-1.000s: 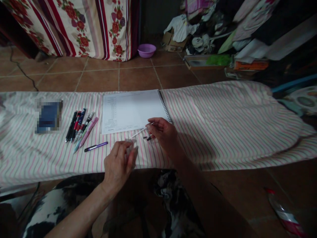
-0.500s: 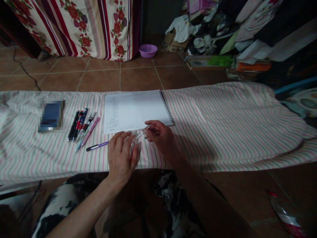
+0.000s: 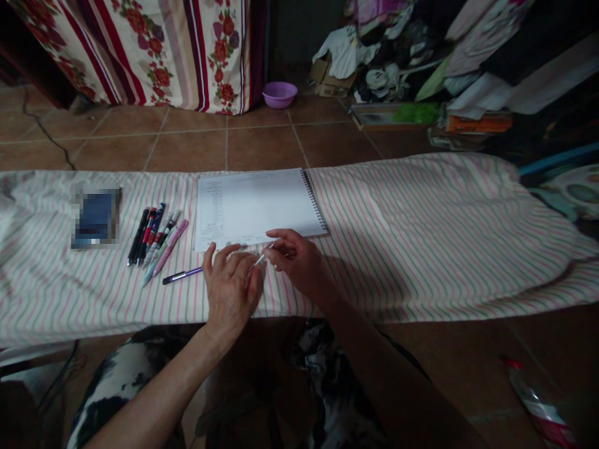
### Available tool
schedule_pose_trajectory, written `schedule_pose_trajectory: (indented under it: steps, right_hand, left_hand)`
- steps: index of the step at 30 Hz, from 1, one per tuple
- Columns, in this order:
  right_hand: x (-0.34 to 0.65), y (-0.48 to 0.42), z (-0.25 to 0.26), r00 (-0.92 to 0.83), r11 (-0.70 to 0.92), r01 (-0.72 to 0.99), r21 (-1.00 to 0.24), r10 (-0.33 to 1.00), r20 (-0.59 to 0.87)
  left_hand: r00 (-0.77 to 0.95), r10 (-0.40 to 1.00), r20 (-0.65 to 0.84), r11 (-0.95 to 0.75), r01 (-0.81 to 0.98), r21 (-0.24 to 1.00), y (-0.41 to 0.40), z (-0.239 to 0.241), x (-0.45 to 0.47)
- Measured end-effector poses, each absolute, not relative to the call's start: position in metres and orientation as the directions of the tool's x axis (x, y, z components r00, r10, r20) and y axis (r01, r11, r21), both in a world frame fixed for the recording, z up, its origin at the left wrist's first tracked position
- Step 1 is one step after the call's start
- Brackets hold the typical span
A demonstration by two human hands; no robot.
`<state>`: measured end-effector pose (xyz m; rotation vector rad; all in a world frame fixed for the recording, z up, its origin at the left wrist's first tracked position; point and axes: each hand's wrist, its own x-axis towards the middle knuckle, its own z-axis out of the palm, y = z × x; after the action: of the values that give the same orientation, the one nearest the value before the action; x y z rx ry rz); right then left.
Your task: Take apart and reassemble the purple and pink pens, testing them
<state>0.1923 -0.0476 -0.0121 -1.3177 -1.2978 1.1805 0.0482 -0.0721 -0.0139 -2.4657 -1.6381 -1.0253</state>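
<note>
My left hand [image 3: 231, 290] rests on the striped cloth [image 3: 421, 243], fingers curled around a clear pen barrel that is mostly hidden. My right hand [image 3: 299, 265] pinches a thin white pen refill [image 3: 259, 259] whose near end meets the left hand's fingers. A spiral notebook [image 3: 257, 206] lies open just beyond both hands. A purple pen [image 3: 182, 275] lies left of my left hand. A row of several pens [image 3: 156, 240] sits further left.
A blurred dark blue flat object [image 3: 96, 218] lies at the cloth's left. Beyond it are tiled floor [image 3: 262, 146], a floral bedspread [image 3: 154, 50], a purple bowl [image 3: 279, 95] and piled clutter [image 3: 421, 62] at the right. A wrapped package [image 3: 538, 405] lies on the floor at the lower right.
My left hand moved forward and up toward the notebook. My right hand drew the refill back and left until it met the left hand's fingers.
</note>
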Motion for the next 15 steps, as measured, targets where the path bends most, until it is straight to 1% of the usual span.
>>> schedule_pose_trajectory:
  steps: [11, 13, 15]
  right_hand:
    - [0.196, -0.046, -0.009, -0.064, -0.013, 0.141, -0.990, 0.998, -0.023]
    - [0.198, -0.046, -0.010, -0.061, -0.006, 0.175, -0.985, 0.998, -0.017]
    - [0.202, -0.045, -0.009, -0.023, -0.012, 0.226, -0.974, 1.000, -0.018]
  left_hand:
    - [0.236, 0.826, 0.512, -0.427, 0.855, 0.294, -0.067, -0.014, 0.041]
    - [0.235, 0.824, 0.515, -0.422, 0.862, 0.282, -0.066, -0.014, 0.039]
    - [0.230, 0.826, 0.514, -0.411, 0.870, 0.272, -0.064, -0.014, 0.038]
